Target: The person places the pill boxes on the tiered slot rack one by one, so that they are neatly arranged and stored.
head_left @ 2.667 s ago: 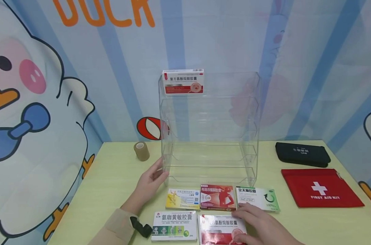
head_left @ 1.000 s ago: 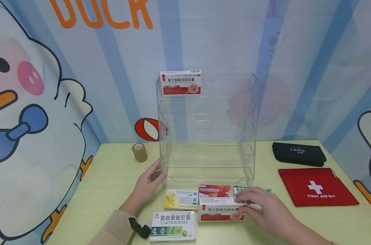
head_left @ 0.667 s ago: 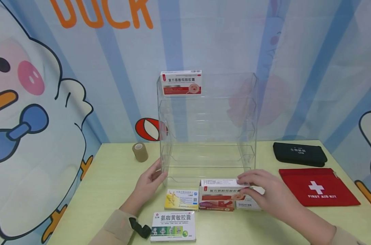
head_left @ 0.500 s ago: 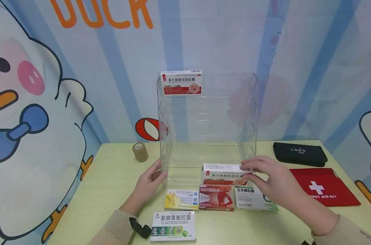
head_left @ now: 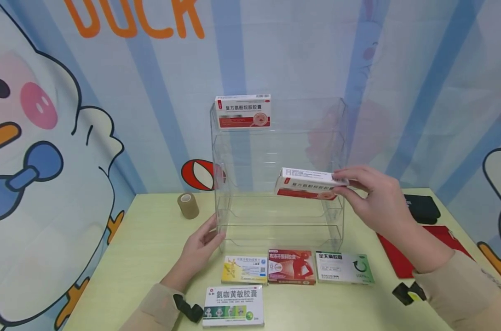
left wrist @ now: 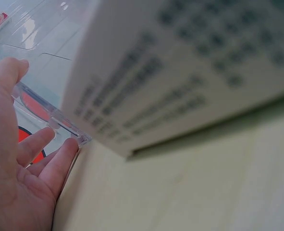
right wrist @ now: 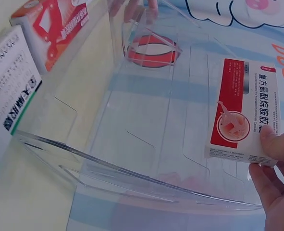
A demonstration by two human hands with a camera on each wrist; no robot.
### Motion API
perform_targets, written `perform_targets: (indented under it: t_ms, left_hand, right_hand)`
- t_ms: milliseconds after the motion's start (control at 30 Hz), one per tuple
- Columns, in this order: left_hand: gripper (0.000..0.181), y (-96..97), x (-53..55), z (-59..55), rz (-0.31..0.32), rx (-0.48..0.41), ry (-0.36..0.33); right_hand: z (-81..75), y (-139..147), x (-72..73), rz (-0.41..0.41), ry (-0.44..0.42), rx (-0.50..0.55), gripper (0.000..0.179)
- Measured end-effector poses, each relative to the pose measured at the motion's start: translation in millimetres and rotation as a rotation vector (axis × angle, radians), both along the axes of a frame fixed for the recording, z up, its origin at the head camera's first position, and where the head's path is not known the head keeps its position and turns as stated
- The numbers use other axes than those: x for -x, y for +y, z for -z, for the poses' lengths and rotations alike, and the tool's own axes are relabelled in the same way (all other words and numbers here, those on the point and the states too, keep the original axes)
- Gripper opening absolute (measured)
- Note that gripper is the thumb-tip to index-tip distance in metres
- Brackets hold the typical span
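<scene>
My right hand (head_left: 380, 200) pinches a red-and-white medicine box (head_left: 306, 184) by its right end, thumb below and fingers on top. The box hangs slightly tilted in front of the middle tiers of a clear acrylic display rack (head_left: 279, 225); its printed front shows in the right wrist view. My left hand (head_left: 200, 246) grips the rack's lower left side, with thumb and fingers around the side panel (left wrist: 53, 115). A matching medicine box (head_left: 243, 111) stands in the top tier at the left.
Before the rack lie a yellow box (head_left: 244, 269), a red box (head_left: 291, 267), a green-and-white box (head_left: 344, 268) and a white-and-green box (head_left: 233, 305). A brown tape roll (head_left: 188, 205) stands left; a black pouch (head_left: 422, 209) and red first-aid pouch (head_left: 432, 241) lie right.
My right hand has picked the red-and-white box off the front of the table and raised it, away from me and up, before the rack. The left hand has stayed at the rack's side.
</scene>
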State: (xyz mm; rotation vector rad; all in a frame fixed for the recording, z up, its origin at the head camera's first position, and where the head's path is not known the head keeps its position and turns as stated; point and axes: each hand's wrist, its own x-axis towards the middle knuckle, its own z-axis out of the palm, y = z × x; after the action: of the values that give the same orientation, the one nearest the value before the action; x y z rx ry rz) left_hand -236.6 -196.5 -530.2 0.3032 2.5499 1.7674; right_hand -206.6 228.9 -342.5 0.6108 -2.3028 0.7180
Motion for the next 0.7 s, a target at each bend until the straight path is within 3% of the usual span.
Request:
perform_targets:
  t_ms: [533, 700]
  left_hand:
    - [0.068, -1.0, 0.7, 0.7, -0.008, 0.006, -0.029]
    - [0.068, -0.7, 0.6, 0.7, -0.005, 0.004, -0.023]
  right_hand:
    - [-41.1, -14.6, 45.0, 0.006, 0.044, 0.187, 0.028]
    - [-52.2, -17.3, 60.2, -0.01, 0.041, 0.295, 0.028]
